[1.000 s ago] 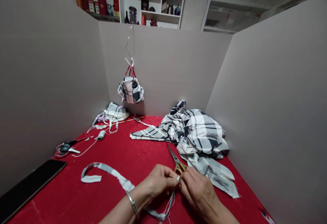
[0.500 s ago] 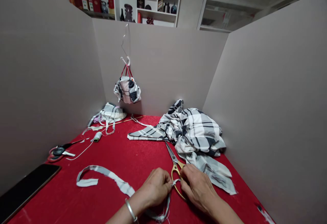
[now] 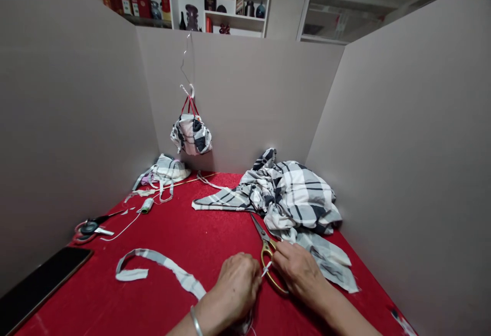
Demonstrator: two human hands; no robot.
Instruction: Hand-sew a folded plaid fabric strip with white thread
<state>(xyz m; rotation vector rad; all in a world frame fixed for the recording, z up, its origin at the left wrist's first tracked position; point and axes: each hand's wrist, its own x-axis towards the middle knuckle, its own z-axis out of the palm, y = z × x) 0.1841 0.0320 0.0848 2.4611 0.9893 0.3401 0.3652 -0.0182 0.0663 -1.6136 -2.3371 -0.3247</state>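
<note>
My left hand (image 3: 238, 281) is closed, its fingers pinching a narrow strip of grey and white cloth (image 3: 176, 270). A short white end of this strip pokes out to the right of the fingers, over the scissors' handle. The rest curls away across the red cloth to the left, partly hidden under my wrist. Gold-handled scissors (image 3: 264, 239) lie with blades pointing to the far side. My right hand (image 3: 301, 272) is curled at their right handle loop; the fingertips are partly hidden.
Crumpled plaid fabric (image 3: 303, 193) lies behind the scissors. At left are a phone (image 3: 42, 287), red-handled scissors (image 3: 86, 230), a thread spool (image 3: 147, 205) and a small plaid bundle (image 3: 169, 167). A plaid pouch (image 3: 191, 134) hangs on the back panel (image 3: 245, 90).
My right hand and the gold scissors have shifted slightly right. The strip's white end, earlier reaching my right fingers, now shows loose beside my left hand, which has turned knuckles-up.
</note>
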